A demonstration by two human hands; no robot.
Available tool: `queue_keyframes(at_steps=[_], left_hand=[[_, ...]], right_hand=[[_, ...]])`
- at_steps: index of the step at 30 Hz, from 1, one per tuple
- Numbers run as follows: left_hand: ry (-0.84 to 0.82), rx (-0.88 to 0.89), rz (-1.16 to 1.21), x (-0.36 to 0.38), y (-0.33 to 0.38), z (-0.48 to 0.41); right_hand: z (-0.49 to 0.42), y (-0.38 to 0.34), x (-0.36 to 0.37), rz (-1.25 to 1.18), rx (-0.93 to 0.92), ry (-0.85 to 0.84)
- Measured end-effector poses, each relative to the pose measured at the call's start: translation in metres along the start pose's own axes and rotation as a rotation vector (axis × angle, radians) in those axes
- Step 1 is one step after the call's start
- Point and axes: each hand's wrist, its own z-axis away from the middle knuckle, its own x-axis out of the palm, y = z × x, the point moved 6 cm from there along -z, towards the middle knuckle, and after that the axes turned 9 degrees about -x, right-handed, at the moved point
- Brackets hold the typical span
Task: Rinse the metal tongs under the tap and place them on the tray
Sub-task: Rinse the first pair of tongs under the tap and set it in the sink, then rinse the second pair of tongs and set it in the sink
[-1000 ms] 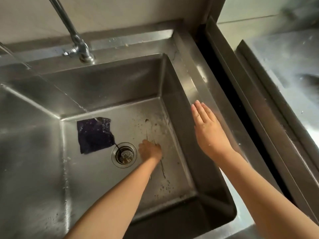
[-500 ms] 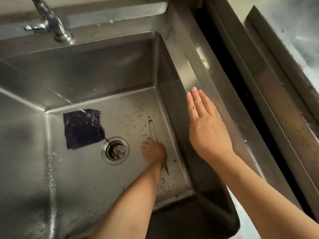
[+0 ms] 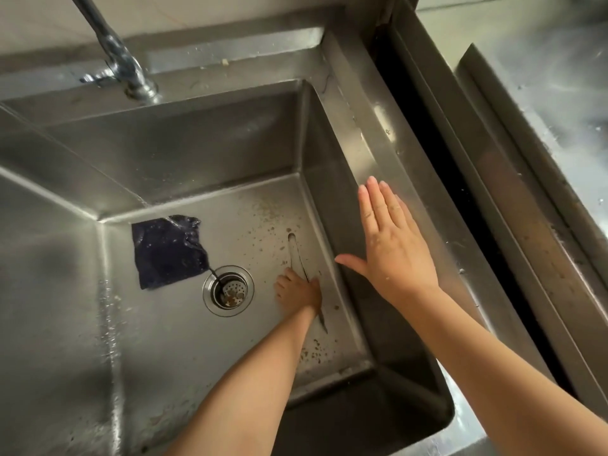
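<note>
The slim flat stainless-steel tongs (image 3: 297,255) lay on the floor of the deep steel sink (image 3: 184,324), near its right wall, at about 3 o'clock from the round perforated drain strainer (image 3: 228,290). Their looped end pointed toward 12 o'clock; a narrow tip showed past the wrist toward 5 o'clock. The metal looked dull and wet, and was hard to tell apart from the basin floor, which was speckled with brown bits around them.

The left hand (image 3: 297,292) sat over the middle of the tongs, fingers curled down on them; I judged it was gripping them, not yet lifting. The right hand (image 3: 394,245) hovered flat, fingers together, thumb out, holding nothing, over the sink's right rim at 3 o'clock.

I judged the task barely begun: pick-up under way, rinsing and placing still to do. The chrome tap (image 3: 123,60) stood at 11 o'clock; I could not tell whether water was running. I could not identify a tray for certain. A dark blue square cloth (image 3: 167,251) lay at 10 o'clock from the drain.
</note>
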Motion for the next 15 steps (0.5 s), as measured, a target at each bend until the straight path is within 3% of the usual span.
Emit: queue_keyframes(at_steps=[7, 15], left_hand=[[-0.228, 0.118, -0.076, -0.064, -0.018, 0.029], [-0.211, 0.305, -0.182, -0.184, 0.019, 0.084]], right_hand=[[0.003, -0.002, -0.004, -0.084, 0.017, -0.145], [0.037, -0.002, -0.045, -0.388, 0.054, -0.402]])
